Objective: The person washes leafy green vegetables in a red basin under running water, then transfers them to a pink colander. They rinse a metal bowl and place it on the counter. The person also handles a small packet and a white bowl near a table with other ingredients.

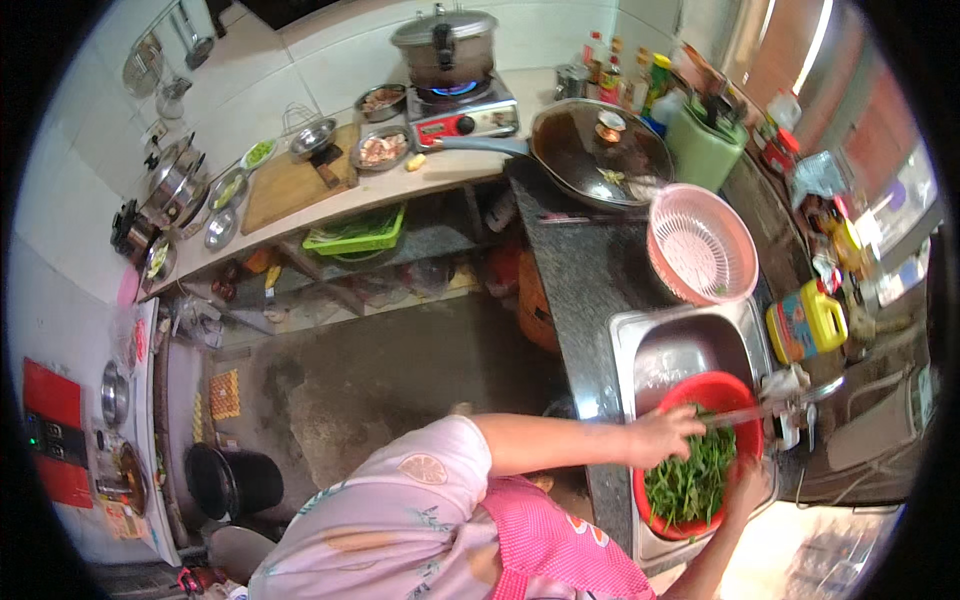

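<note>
A red plastic basin (694, 382) holding leafy greens (691, 480) stands in a stainless steel sink (649, 360) at the lower right. My left hand (667, 436) reaches over the basin's left side, fingers spread above the greens and close to the faucet spout (750, 414). At the basin's right rim is my right hand (748, 484), blurred, its fingers partly hidden; whether it grips the rim or some greens does not show. Just behind the sink, a pink plastic colander (701, 247) rests on the dark countertop (592, 277).
A lidded wok (600, 154) stands beyond the colander. A pot (444, 49) sits over a blue flame on a gas stove (465, 120). Along the back counter are a cutting board (285, 187) and several metal bowls. A yellow jug (806, 321) stands right of the sink.
</note>
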`<control>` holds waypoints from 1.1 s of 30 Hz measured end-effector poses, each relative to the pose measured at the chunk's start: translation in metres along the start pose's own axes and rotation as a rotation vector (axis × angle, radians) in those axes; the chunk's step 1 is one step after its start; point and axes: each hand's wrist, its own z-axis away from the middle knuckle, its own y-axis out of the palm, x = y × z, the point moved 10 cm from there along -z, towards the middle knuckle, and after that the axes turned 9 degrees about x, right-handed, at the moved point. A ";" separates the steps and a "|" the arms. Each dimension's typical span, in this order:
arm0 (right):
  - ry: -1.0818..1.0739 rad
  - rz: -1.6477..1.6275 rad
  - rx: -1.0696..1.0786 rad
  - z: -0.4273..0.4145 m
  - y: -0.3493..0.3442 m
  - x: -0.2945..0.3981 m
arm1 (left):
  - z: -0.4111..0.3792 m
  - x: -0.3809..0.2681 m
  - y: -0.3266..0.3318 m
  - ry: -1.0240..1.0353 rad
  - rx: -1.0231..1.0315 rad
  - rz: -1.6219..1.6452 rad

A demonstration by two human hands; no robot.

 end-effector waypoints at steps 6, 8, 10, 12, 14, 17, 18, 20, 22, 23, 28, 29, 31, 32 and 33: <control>-0.103 -0.357 -0.203 0.021 0.041 0.131 | 0.138 0.079 -0.105 -0.081 -0.368 0.158; -0.180 -0.388 -0.066 0.009 0.076 0.219 | 0.189 0.102 -0.145 -0.127 -0.444 0.115; -0.351 -0.250 0.031 0.000 0.105 0.349 | 0.245 0.123 -0.177 -0.165 -0.502 0.093; -0.444 -0.231 0.134 -0.012 0.148 0.451 | 0.308 0.136 -0.211 -0.215 -0.553 0.026; -0.637 -0.206 0.198 -0.018 0.184 0.555 | 0.376 0.148 -0.244 -0.301 -0.628 -0.028; -0.941 -0.187 0.303 -0.020 0.236 0.681 | 0.479 0.152 -0.293 -0.434 -0.821 -0.120; -1.006 -0.200 0.345 -0.021 0.252 0.716 | 0.512 0.155 -0.304 -0.508 -0.897 -0.106; -1.126 -0.187 0.419 -0.024 0.284 0.777 | 0.573 0.164 -0.317 -0.529 -1.061 -0.109; -1.209 -0.199 0.505 -0.030 0.319 0.830 | 0.631 0.173 -0.323 -0.611 -1.192 -0.065; -1.248 -0.216 0.536 -0.033 0.331 0.856 | 0.656 0.179 -0.326 -0.651 -1.248 -0.029; -1.340 -0.186 0.522 -0.065 0.392 0.985 | 0.762 0.203 -0.354 -0.787 -1.362 -0.059; -1.349 -0.211 0.511 -0.071 0.400 1.010 | 0.781 0.209 -0.363 -0.860 -1.375 -0.028; -1.421 -0.159 0.452 -0.081 0.419 1.055 | 0.829 0.222 -0.389 -1.035 -1.482 -0.015; -1.422 -0.180 0.478 -0.086 0.434 1.074 | 0.856 0.221 -0.407 -1.094 -1.532 -0.108; -1.461 -0.003 0.451 -0.086 0.463 1.090 | 0.887 0.224 -0.423 -1.136 -1.555 -0.189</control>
